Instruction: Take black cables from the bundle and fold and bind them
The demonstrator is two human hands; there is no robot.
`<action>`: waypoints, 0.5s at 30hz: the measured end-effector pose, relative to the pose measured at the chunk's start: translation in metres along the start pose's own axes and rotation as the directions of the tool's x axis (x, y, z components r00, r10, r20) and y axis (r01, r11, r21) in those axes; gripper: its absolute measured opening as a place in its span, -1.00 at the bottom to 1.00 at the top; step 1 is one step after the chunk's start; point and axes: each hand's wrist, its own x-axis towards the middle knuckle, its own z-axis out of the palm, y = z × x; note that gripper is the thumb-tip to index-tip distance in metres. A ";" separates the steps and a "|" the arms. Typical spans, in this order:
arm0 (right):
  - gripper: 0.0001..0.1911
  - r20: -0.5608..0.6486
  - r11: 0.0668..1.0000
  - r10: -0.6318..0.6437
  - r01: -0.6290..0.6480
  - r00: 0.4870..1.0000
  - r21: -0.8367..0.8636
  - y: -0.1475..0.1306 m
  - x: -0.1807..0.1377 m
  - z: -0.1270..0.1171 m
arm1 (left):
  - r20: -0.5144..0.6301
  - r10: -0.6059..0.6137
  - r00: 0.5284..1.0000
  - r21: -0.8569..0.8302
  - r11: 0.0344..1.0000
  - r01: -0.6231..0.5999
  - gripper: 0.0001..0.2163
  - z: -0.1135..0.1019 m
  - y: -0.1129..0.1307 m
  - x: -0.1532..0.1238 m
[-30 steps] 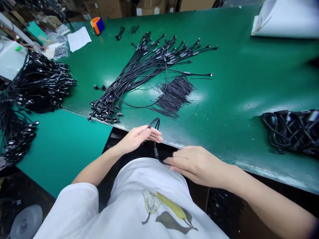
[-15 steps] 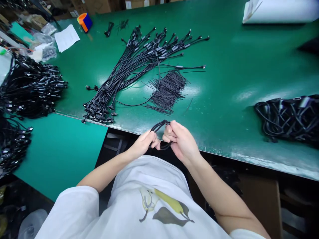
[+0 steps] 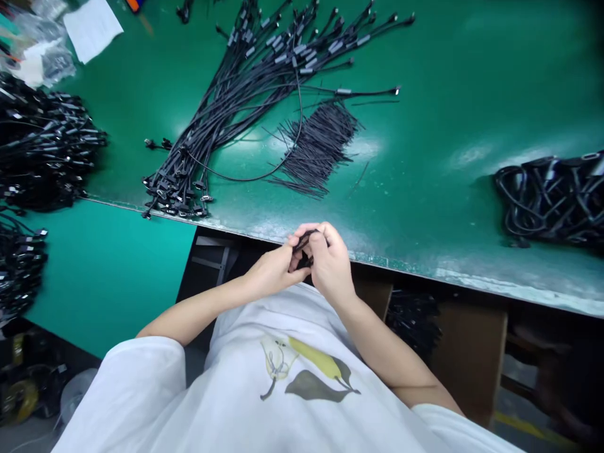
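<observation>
My left hand (image 3: 274, 269) and my right hand (image 3: 330, 264) meet just in front of the green table's near edge (image 3: 425, 274). Both are closed on a coiled black cable (image 3: 304, 242), most of which is hidden between the fingers. Beyond the hands lies a small heap of black cable ties (image 3: 318, 148). Behind that, a long fan of straight black cables (image 3: 245, 100) with connectors at both ends stretches across the table.
A pile of bundled black cables (image 3: 552, 198) lies at the right. More black cable heaps (image 3: 42, 151) sit at the left, above a lighter green table (image 3: 104, 270). White paper (image 3: 92, 28) and plastic bags (image 3: 40, 60) lie at the far left.
My right hand came up from my lap to join the left on the cable. The cable loop has been gathered into a tight coil between both hands. The view tilted downward.
</observation>
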 end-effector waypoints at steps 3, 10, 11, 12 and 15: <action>-0.56 -0.091 0.994 -0.022 0.032 0.996 0.105 -0.006 0.009 0.006 | -0.123 0.114 0.986 0.019 0.993 -0.112 -0.86 0.012 -0.005 0.004; -0.59 0.057 0.974 0.074 -0.084 0.996 0.209 -0.015 0.023 0.006 | 0.263 0.097 0.960 -0.540 0.839 0.063 -0.79 0.006 -0.010 0.007; -0.57 0.070 0.970 0.096 -0.109 0.993 0.216 -0.016 0.024 0.004 | 0.318 0.106 0.942 -0.620 0.775 0.122 -0.73 0.002 -0.010 0.006; -0.55 0.074 0.967 0.114 -0.128 0.991 0.220 -0.018 0.025 0.003 | 0.358 0.110 0.927 -0.682 0.709 0.179 -0.66 -0.001 -0.010 0.006; -0.52 0.066 0.959 0.135 -0.147 0.989 0.242 -0.023 0.028 0.002 | 0.415 0.129 0.901 -0.783 0.555 0.281 -0.53 -0.004 -0.009 0.005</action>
